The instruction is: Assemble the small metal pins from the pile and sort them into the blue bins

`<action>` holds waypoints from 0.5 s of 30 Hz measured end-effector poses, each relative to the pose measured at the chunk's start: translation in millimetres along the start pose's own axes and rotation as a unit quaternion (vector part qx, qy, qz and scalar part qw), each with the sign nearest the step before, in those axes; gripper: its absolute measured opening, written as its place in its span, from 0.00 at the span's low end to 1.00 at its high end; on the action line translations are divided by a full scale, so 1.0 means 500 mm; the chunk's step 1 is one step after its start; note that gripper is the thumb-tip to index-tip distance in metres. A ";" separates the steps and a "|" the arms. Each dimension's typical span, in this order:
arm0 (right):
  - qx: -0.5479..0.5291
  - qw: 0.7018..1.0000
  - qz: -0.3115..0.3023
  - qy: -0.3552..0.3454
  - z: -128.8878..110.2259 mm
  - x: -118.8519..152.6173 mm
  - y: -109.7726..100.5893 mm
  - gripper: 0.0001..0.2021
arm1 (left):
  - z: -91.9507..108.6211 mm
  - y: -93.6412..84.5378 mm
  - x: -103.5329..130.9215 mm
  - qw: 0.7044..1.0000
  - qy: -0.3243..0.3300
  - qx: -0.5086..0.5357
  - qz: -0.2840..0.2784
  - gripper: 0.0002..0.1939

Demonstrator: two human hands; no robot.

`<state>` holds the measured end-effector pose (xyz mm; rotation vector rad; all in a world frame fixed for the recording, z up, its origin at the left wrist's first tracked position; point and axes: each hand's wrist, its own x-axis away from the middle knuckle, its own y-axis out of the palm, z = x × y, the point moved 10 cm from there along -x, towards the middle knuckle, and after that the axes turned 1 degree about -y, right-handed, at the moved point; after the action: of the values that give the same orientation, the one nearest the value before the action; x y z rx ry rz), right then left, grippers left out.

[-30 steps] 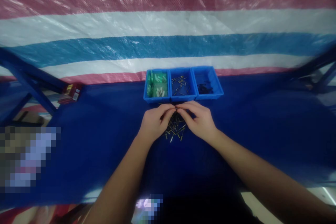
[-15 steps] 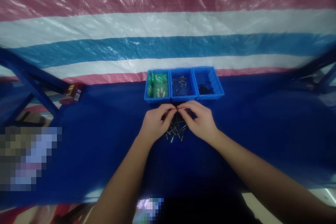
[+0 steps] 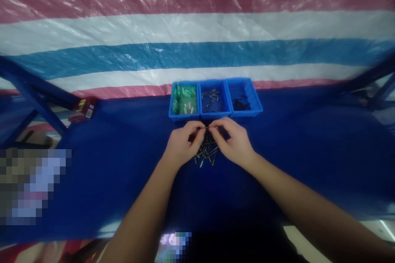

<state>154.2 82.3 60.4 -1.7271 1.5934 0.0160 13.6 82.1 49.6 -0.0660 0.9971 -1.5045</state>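
My left hand (image 3: 182, 144) and my right hand (image 3: 234, 139) face each other over the blue table, both closed in a pinch. Between their fingertips runs a thin metal pin (image 3: 207, 127), held at its two ends. Whether it is one piece or two joined pieces is too small to tell. Under and just in front of the fingers lies a loose pile of slim metal pins (image 3: 205, 153), some with brass-coloured parts. Behind the hands stands a blue bin (image 3: 215, 115) with several similar pins in it.
A left bin (image 3: 185, 117) holds green plastic bags and small whitish pieces. Small dark parts lie in the right bin (image 3: 258, 107). A dark red box (image 3: 82, 109) sits at the table's left, by a blue frame leg (image 3: 46, 102). Striped sheeting (image 3: 197, 55) hangs behind.
The fingertips of my two hands have drawn slightly apart, and more of the thin pin shows between them. The pile and the bins are as before.
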 end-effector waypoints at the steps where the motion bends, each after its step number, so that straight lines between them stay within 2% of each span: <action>1: 0.001 1.000 0.002 -0.002 0.000 0.000 -0.001 0.04 | 0.000 0.000 0.000 1.000 -0.001 -0.002 0.000 0.06; 10: -0.005 1.000 0.003 -0.021 -0.003 0.002 0.002 0.05 | -0.009 0.010 0.001 0.999 -0.011 -0.019 -0.033 0.06; 15: -0.006 1.000 0.000 -0.023 -0.004 0.002 0.001 0.04 | -0.007 0.008 0.001 1.000 -0.007 -0.008 -0.024 0.05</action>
<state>152.8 80.5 61.3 -1.7245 1.5632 0.0644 14.6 84.1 45.0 -0.1116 1.0034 -1.5372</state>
